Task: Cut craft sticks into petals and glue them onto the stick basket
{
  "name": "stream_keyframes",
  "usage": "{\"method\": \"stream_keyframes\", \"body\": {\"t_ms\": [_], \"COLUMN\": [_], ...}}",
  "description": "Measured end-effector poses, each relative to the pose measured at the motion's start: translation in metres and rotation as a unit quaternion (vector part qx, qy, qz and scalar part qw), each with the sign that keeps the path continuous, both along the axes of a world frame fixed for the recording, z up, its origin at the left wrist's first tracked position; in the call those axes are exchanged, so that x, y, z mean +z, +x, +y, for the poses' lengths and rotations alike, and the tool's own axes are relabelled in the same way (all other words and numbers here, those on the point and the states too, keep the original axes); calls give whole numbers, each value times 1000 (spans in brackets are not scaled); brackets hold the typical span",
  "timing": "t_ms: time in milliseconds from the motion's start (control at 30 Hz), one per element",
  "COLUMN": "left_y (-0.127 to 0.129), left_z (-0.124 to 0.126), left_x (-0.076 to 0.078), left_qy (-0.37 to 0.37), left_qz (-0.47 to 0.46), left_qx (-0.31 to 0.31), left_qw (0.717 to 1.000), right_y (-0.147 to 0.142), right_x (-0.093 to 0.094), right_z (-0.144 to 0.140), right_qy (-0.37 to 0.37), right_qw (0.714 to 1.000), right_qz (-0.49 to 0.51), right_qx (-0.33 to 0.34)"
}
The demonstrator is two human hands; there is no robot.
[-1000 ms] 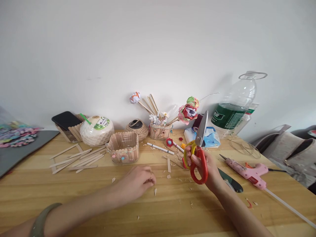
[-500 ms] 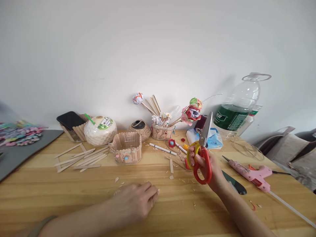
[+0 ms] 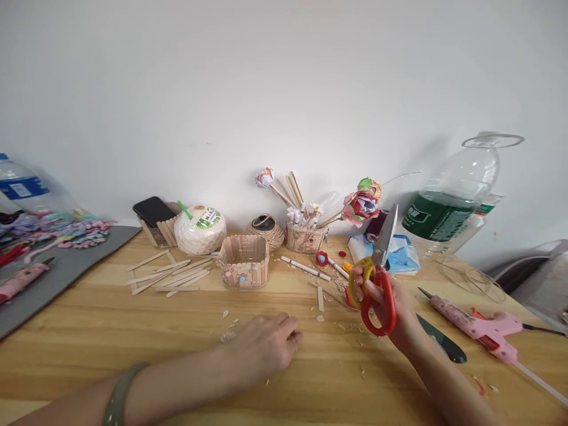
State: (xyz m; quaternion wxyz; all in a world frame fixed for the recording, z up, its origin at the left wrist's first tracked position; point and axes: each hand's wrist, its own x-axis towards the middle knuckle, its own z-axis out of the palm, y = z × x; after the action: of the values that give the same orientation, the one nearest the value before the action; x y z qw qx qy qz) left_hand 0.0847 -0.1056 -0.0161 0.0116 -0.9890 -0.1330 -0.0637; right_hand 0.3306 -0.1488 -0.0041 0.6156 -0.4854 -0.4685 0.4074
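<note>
The scene is taken from a single camera worn on the head, aimed forward and slightly down across the counter (image 3: 89, 355) toward a plain white wall (image 3: 284, 89). The counter is seen from its near edge, with both forearms entering from the bottom of the frame. The left hand (image 3: 266, 349) and right hand (image 3: 390, 307) are caught close in, low and central, while the far edge is seen further off. No second view is provided.

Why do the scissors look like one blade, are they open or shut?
Shut. The scissors in the right hand show one closed blade pointing up, with no gap.
</note>
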Motion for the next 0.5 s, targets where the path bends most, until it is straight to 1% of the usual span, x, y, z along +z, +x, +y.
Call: {"method": "stream_keyframes", "body": {"t_ms": [67, 133, 267, 367, 433, 500], "left_y": [1, 1, 2, 2, 3, 1], "left_z": [-1, 0, -1, -12, -29, -51], "left_x": [1, 1, 2, 8, 13, 17], "left_qy": [44, 80, 119, 100, 61, 49], "left_qz": [1, -25, -77, -106, -137, -150], "left_qx": [-16, -23, -23, -40, -72, -98], "left_qw": [999, 996, 990, 989, 986, 983], "right_y": [-1, -1, 0, 0, 0, -1], "right_x": [1, 2, 0, -2, -2, -1], "right_z": [0, 0, 0, 0, 0, 0], "right_qy": [0, 1, 3, 3, 4, 4], "right_qw": [1000, 1000, 1000, 1000, 1000, 1000], "right_qz": [-2, -5, -9, -13, -17, -21], "right_qx": [0, 1, 1, 2, 2, 2]}}
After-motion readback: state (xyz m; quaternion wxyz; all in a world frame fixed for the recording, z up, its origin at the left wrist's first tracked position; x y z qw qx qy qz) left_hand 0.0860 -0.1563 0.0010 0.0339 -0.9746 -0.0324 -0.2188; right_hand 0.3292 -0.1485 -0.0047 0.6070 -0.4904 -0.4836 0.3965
